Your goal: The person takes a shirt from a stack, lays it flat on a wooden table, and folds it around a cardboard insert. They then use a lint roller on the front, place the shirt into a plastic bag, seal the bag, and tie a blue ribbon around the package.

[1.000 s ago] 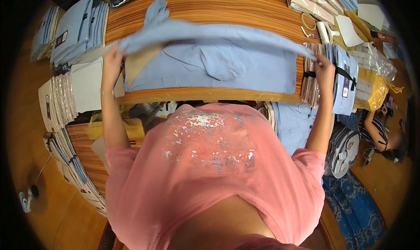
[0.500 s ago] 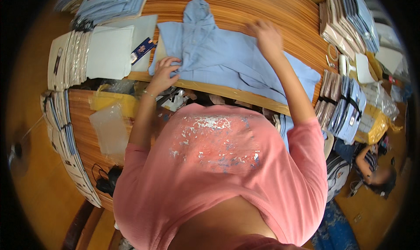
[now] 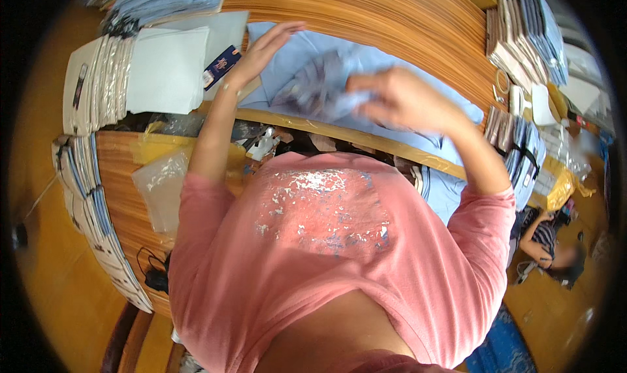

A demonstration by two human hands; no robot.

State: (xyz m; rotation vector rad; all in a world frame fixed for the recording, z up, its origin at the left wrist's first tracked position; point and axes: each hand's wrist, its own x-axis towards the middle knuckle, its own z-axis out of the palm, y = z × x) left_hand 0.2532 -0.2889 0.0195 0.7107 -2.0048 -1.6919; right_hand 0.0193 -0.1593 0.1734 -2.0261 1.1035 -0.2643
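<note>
A light blue shirt (image 3: 428, 92) lies lengthwise on the wood-grain table in front of me. Part of it, near the middle, is a motion-smeared grey-blue fold (image 3: 317, 86). Above the shirt's left end is my left hand (image 3: 261, 50), fingers stretched out and pointing right, holding nothing. My right hand (image 3: 408, 99) is over the shirt's middle, right beside the smeared fold. It is blurred, so whether its fingers grip the cloth does not show. A dark blue hang tag (image 3: 222, 66) lies just left of my left wrist.
White sheets (image 3: 168, 69) and a stack of bagged garments (image 3: 95, 86) sit at the left. More folded garments (image 3: 516, 37) are piled at the far right, above a strapped blue bundle (image 3: 522, 154). A clear plastic bag (image 3: 160, 187) lies on the left side surface. Another person (image 3: 552, 246) is low at right.
My left hand has lifted off the shirt's near edge and moved up. My right hand has come down toward me over the shirt. The hood-like fold at the shirt's top no longer stands out.
</note>
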